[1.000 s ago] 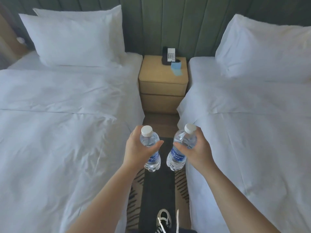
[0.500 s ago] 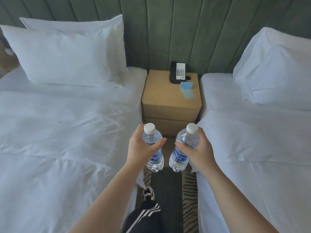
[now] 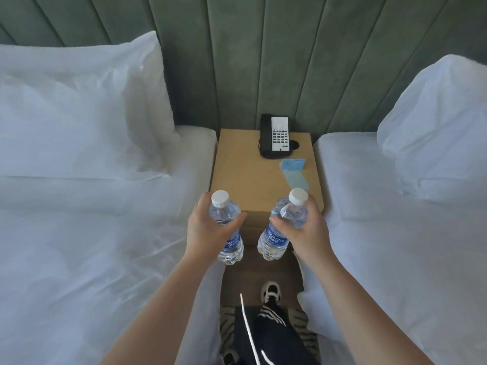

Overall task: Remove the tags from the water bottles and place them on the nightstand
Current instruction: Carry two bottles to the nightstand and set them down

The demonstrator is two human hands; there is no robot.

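Two water bottles, one per hand, both held in the air in front of the nightstand (image 3: pixel 245 167), none set down yet. I see the left bottle (image 3: pixel 228 230) roughly upright, white cap up, blue label low on its body; left hand (image 3: pixel 208 230) wraps its upper half, fingers curled round it, thumb across the front. Right bottle (image 3: pixel 283 227) tilts, cap leaning right and away, label reads AQUAFINA; right hand (image 3: pixel 307 233) grips its upper half, fingers closed round the far side, thumb on the near side. Bottles sit near each other, not touching. I can't make out any tag on either bottle.

Nightstand is a tan wooden block between two beds. On its top at the back sits a black phone (image 3: pixel 275 137) with a white keypad panel. Just in front of the phone, toward the right edge, lies a light blue card (image 3: pixel 293 171), folded or in two pieces, can't tell which.

Left bed (image 3: pixel 92 246) and right bed (image 3: pixel 408 246) have white sheets, each with a white pillow at the head. Green padded headboard (image 3: pixel 263 61) runs behind everything. Below the hands: dark trousers with white stripes, one black-and-white shoe (image 3: pixel 271 292), striped rug (image 3: pixel 226 327).
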